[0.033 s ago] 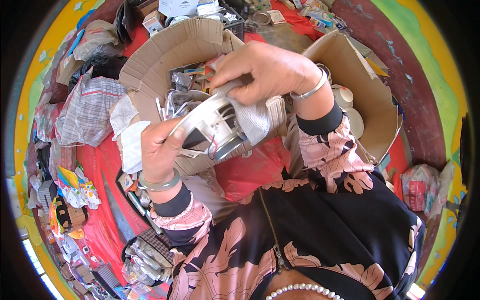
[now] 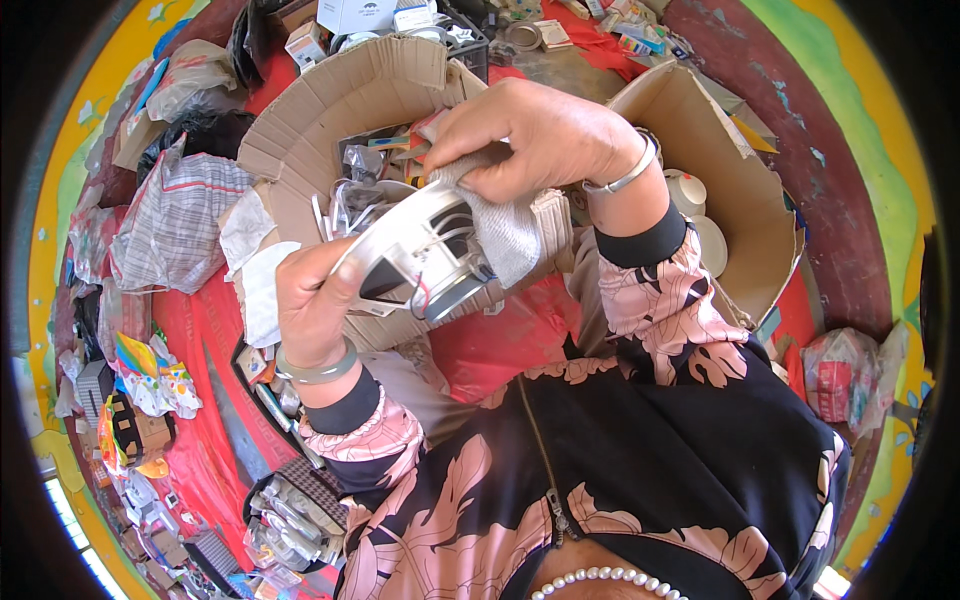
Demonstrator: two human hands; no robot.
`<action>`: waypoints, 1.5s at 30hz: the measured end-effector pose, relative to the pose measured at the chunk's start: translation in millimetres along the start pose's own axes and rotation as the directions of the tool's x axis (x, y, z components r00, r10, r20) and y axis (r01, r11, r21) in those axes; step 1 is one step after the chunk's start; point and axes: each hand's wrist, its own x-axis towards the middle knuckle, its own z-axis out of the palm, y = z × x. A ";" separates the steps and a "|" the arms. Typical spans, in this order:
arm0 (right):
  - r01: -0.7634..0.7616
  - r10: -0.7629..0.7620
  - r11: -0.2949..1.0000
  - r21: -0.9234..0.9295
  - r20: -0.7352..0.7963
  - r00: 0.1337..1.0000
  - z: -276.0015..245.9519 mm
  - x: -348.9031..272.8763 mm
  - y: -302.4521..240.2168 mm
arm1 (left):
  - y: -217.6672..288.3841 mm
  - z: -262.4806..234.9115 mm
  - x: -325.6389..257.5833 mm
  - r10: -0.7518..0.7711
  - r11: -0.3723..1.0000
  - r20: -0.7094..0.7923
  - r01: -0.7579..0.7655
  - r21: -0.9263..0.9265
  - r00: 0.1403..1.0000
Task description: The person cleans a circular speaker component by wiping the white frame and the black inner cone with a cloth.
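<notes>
My left hand (image 2: 318,305) grips the rim of a white round loudspeaker (image 2: 405,258), its thumb laid on the edge. The speaker is tilted with its back showing: an open basket frame, a dark round magnet and thin red and dark wires. My right hand (image 2: 540,135) pinches a light grey cloth (image 2: 510,238) against the far right of the rim. The cloth hangs down beside the magnet. Both hands are raised over an open cardboard box (image 2: 345,95) holding cables, plastic pieces and other small items. The speaker's front is hidden.
To the right stands another cardboard box (image 2: 752,225) with white round pieces (image 2: 712,245) inside. A checked bag (image 2: 185,215) lies at the left, and a dark basket (image 2: 325,480) of wrapped items sits lower left. Red plastic sheeting (image 2: 205,350) covers parts of the floor.
My right hand and the cloth have shifted very slightly along the rim. The speaker has tilted a little, and my left hand keeps its grip.
</notes>
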 end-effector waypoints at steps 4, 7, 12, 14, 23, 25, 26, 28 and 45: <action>-0.021 0.022 0.995 0.098 -0.007 1.000 -3.2 -1.2 3.3 | -10.3 -0.1 -5.4 0.070 0.985 -0.147 -0.092 -0.149 0.987; -0.038 0.038 0.992 0.124 0.005 0.999 -5.5 -1.0 -2.8 | -11.9 -3.8 -11.5 0.014 0.982 -0.200 -0.051 -0.181 0.980; 0.028 -0.022 0.995 0.096 -0.065 0.998 -11.7 -5.0 7.7 | -19.0 -7.3 -14.6 -0.023 0.930 -0.321 -0.097 -0.354 0.947; 0.068 -0.057 0.990 0.123 -0.091 0.994 -10.9 -5.2 9.6 | -14.4 -2.2 -11.9 -0.030 0.899 -0.392 -0.147 -0.413 0.919; 0.061 0.127 0.898 0.437 -0.388 0.913 -5.9 -7.1 18.3 | -26.3 -4.4 -10.4 -0.072 0.809 -0.430 -0.199 -0.554 0.900; 0.377 0.124 0.684 0.625 -0.608 0.784 -10.9 -17.1 40.3 | -44.4 -18.0 -17.7 -0.136 0.829 -0.530 -0.196 -0.523 0.837; 0.628 0.059 0.480 0.612 -0.737 0.673 -25.2 -27.0 61.2 | -34.9 -9.3 -6.3 -0.168 0.708 -0.509 -0.256 -0.658 0.844; 0.663 0.432 0.542 0.516 -0.848 0.307 -46.9 -35.6 97.3 | -47.9 -22.7 -23.1 -0.233 0.622 -0.517 -0.282 -0.730 0.824; 0.330 0.336 0.659 0.676 -0.657 0.674 15.6 8.7 -27.4 | -68.8 -44.7 -31.6 -0.311 0.566 -0.511 -0.275 -0.777 0.801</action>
